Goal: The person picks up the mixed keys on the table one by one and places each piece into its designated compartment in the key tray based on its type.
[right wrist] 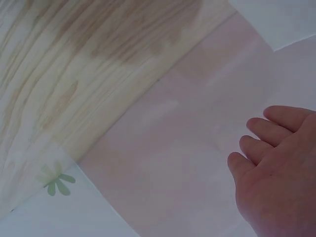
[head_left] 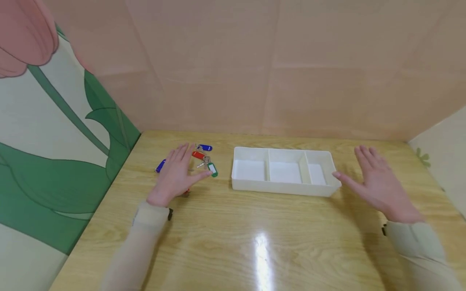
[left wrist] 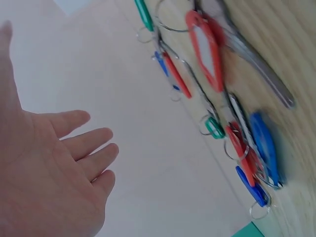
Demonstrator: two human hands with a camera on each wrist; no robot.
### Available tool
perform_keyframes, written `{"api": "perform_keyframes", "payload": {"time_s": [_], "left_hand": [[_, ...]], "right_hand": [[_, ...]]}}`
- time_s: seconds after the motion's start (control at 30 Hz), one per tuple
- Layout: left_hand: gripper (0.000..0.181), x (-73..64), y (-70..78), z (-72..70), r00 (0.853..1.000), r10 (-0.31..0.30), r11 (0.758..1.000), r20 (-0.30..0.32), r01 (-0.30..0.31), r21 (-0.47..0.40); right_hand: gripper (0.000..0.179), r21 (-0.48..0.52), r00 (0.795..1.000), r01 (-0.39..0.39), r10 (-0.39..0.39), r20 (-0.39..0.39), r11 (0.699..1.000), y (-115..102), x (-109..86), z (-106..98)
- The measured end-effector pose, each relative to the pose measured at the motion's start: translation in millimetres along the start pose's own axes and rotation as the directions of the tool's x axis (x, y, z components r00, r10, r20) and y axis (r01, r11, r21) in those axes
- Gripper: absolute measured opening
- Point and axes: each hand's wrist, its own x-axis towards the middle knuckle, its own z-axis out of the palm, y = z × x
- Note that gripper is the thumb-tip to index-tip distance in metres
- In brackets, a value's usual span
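My left hand hovers over a loose group of keys with coloured tags, its fingers straight and thumb spread, holding nothing. Around it lie a blue key tag, a red key tag and a green key tag; another blue tag peeks out on its left. The left wrist view shows more of the group, with a metal key beside a red tag. To the right stands a white tray with three bare compartments. Beyond its right end, my right hand is raised with fingers extended, holding nothing.
The wooden table meets a plain pinkish backdrop at its far edge. A wall with a painted flower borders the left side, and a pale panel the right.
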Motion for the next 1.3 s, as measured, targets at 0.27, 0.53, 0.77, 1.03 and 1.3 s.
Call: {"api": "perform_keyframes", "payload": {"time_s": [0.27,0.53,0.77,1.03,1.3], "left_hand": [[0.11,1.3,10.3,-0.4,0.999,-0.01,0.999,0.035,0.011,-0.031],[0.108,2.1,18.9,-0.4,0.998,-0.021,0.999,0.06,0.023,-0.038],[0.097,4.5,24.4,1.2,0.999,0.004,0.998,0.048,-0.001,-0.059],[0.082,7.4,29.0,8.2,0.998,0.009,0.996,0.06,-0.004,-0.085],[0.07,14.2,27.4,14.9,0.997,0.057,0.998,0.05,-0.055,-0.039]], "right_hand": [[0.101,-0.004,0.999,0.031,-0.031,0.008,0.999,-15.6,3.6,7.5],[0.103,-0.011,0.997,0.073,-0.073,0.002,0.997,-30.0,9.9,18.3],[0.105,0.0,0.997,0.068,-0.068,0.023,0.998,-33.1,9.3,30.5],[0.107,0.008,0.997,0.068,-0.068,0.035,0.998,-32.8,6.6,41.2],[0.108,-0.005,0.997,0.067,-0.066,0.031,0.998,-33.8,7.0,41.3]]}}
